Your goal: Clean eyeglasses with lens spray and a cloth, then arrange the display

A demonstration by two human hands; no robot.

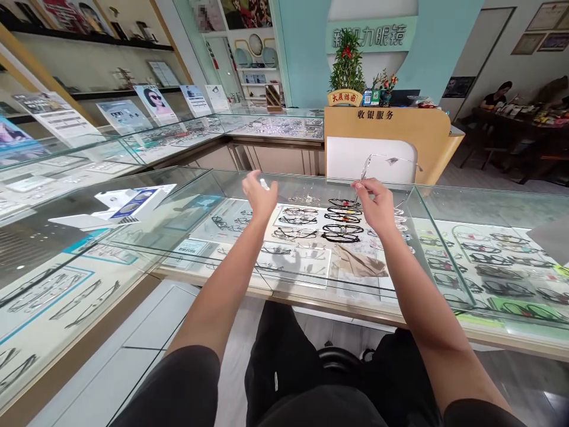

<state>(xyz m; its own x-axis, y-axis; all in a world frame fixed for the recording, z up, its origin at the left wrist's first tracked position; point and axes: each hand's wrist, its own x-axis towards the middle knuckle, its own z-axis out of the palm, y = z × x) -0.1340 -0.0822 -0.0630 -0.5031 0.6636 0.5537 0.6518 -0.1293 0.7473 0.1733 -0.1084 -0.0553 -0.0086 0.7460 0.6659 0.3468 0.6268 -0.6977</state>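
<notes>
My left hand (260, 196) is raised over the glass counter, fingers curled round a small white object (265, 184) that shows between thumb and fingers. To the right, my right hand (376, 201) pinches a thin-framed pair of glasses (365, 167) by one part, holding it up above the counter. Beneath the glass, between my hands, lie rows of eyeglass frames (342, 229), several dark and some thinner. A beige cloth (359, 262) lies crumpled on the counter near my right forearm.
The glass display counter (444, 249) spans the view before me. A white and blue folded box (133, 204) stands at left. Behind are a wooden cashier desk (391, 127) with a plant (347, 68), and a seated person (498, 96) at far right.
</notes>
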